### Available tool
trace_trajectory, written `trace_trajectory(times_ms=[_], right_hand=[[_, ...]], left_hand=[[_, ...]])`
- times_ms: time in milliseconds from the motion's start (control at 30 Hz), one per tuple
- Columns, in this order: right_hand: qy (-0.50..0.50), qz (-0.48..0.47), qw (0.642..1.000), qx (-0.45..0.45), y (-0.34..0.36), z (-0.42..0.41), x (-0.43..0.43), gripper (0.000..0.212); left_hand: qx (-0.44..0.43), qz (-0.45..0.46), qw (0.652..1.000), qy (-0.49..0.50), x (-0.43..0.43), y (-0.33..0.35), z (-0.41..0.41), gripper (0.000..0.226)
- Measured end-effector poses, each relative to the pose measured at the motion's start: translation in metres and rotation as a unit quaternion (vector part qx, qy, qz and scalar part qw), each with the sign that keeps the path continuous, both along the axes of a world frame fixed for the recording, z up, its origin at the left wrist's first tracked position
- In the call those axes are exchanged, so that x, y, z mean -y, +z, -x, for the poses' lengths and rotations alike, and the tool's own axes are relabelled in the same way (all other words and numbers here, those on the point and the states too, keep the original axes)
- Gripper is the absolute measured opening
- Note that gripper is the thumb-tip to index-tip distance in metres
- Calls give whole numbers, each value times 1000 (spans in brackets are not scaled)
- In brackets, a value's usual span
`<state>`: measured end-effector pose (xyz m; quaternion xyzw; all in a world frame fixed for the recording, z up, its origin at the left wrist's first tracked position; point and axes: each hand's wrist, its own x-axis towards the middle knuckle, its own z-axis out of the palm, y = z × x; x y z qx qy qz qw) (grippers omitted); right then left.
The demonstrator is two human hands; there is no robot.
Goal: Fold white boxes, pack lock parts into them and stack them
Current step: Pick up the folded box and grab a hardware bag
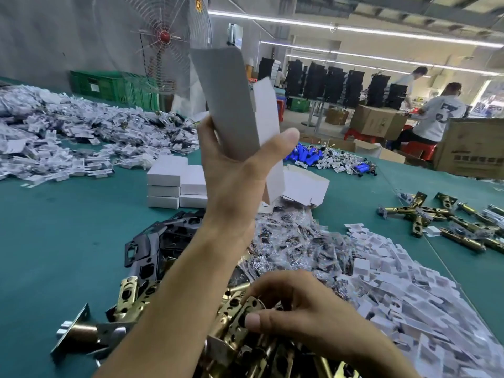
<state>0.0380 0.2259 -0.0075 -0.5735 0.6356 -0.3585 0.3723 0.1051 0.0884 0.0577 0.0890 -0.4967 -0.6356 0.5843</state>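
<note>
White box (231, 105) — flap up, grey inside

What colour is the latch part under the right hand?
Shiny brass gold; the latch part the right hand grips shows best in the head view.

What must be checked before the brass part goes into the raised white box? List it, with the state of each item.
1. The left hand grips the white box: ok.
2. The box's top flap stands open: ok.
3. The box's lower end is closed: cannot tell, the hand hides it.
4. The right hand grips a brass latch part: ok.
5. That part is free of the pile of brass parts: cannot tell.
6. The stack of folded boxes stands level on the table: ok.
</note>
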Motion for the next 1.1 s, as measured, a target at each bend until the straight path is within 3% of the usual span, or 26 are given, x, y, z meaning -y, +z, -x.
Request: trace_trajectory(times_ms=[100, 333, 533, 633, 867, 967, 1100], right_hand=[[-13, -1, 1000, 6, 0, -3, 0, 22], [-100, 12, 986, -135, -6, -9, 3, 35], [-158, -21, 939, -306, -21, -34, 13, 56], [-177, -50, 925, -332, -24, -40, 16, 59], [-220, -56, 958, -176, -18, -37, 17, 62], [-225, -36, 974, 5, -15, -35, 16, 51], [-260, 27, 944, 201, -10, -23, 13, 41]], left_hand=[[12, 17, 1000, -20, -1, 3, -4, 75], [86, -22, 995, -41, -1, -17, 12, 72], [110, -24, 993, -20, 6, -32, 22, 71], [116, -40, 992, -2, 10, -35, 23, 79], [115, -83, 989, 30, 10, -30, 20, 86], [94, -77, 991, 46, 9, -26, 18, 79], [59, -59, 996, 16, 7, -19, 15, 71]])
